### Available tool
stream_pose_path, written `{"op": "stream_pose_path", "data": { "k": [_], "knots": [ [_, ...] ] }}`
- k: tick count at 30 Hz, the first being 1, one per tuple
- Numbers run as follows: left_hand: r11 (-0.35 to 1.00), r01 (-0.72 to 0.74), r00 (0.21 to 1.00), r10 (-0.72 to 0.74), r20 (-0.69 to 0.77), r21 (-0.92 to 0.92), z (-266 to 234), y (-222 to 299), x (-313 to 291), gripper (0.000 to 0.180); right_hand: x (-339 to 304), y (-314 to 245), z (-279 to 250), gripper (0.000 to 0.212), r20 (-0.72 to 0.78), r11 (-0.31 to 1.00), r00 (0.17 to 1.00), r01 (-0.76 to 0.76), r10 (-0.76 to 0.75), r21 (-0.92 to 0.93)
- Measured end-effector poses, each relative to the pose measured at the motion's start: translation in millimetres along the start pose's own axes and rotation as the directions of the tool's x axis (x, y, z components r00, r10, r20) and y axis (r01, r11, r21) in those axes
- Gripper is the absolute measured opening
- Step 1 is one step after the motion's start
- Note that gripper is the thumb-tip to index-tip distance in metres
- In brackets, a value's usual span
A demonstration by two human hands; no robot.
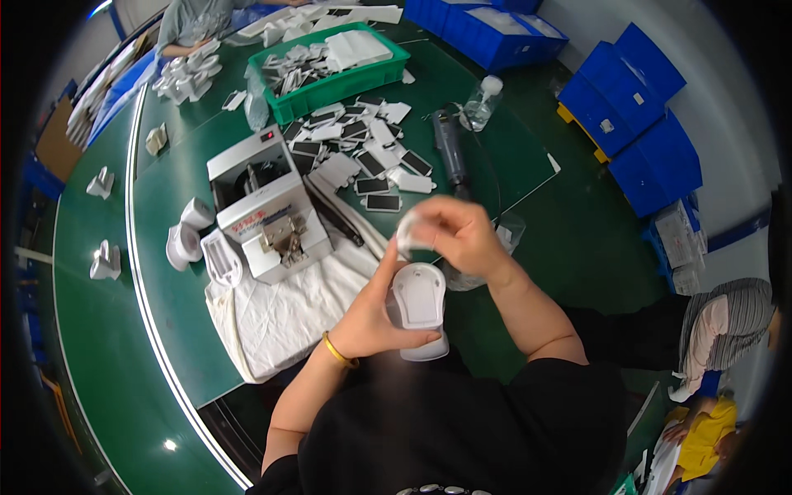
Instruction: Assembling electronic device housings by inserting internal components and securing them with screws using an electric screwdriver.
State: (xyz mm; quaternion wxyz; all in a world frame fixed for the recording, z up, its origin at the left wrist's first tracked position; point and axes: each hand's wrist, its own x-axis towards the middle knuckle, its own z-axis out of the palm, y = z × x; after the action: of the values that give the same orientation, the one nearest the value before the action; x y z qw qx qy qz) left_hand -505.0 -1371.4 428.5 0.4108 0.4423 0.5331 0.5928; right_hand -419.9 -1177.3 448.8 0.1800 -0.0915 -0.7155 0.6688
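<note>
My left hand (369, 318) is closed around a white plastic housing (421, 299), whose rounded, recessed face is turned up toward me. Just above it, my right hand (466, 235) pinches a small white piece (407, 234); motion blur hides its exact shape. Left of my hands, a grey-white bench machine (268, 202) with a metal fixture at its front stands on a white cloth (285, 318). Another white housing (221, 257) leans beside the machine, and more white plastic parts (183, 245) stand at its left.
Ahead lie many flat white pieces with dark panels (373, 164). A green crate (326, 96) full of parts stands behind them. An electric screwdriver (450, 153) and a clear bottle (484, 103) are to the right. Blue bins (624, 91) line the right wall. A person (194, 25) sits across the table.
</note>
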Motion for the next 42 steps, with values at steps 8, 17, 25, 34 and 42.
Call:
{"op": "stream_pose_path", "data": {
  "k": [8,17,25,34,42],
  "knots": [
    [0.994,0.099,0.969,-0.087,-0.231,0.041,-7,11,-16,0.125,131,9,-211,0.021,-0.164,0.105,0.818,-0.127,-0.552,-0.986],
    [0.994,0.098,0.914,-0.073,-0.400,0.042,-14,7,-42,0.123,158,13,-230,0.028,-0.147,-0.130,0.955,-0.186,-0.259,-0.974],
    [0.967,0.136,0.842,0.001,-0.539,0.214,2,3,-70,0.123,173,29,-231,0.030,-0.198,-0.065,0.940,-0.224,-0.279,-0.972],
    [0.960,0.099,0.857,0.052,-0.513,0.263,2,0,-79,0.120,136,49,-286,0.025,0.044,-0.312,0.878,-0.123,-0.477,-0.942],
    [0.913,0.183,0.744,0.115,-0.658,0.366,16,-11,-115,0.112,126,-13,-193,0.036,0.031,-0.024,0.861,0.021,-0.508,-0.999]
  ]
}}
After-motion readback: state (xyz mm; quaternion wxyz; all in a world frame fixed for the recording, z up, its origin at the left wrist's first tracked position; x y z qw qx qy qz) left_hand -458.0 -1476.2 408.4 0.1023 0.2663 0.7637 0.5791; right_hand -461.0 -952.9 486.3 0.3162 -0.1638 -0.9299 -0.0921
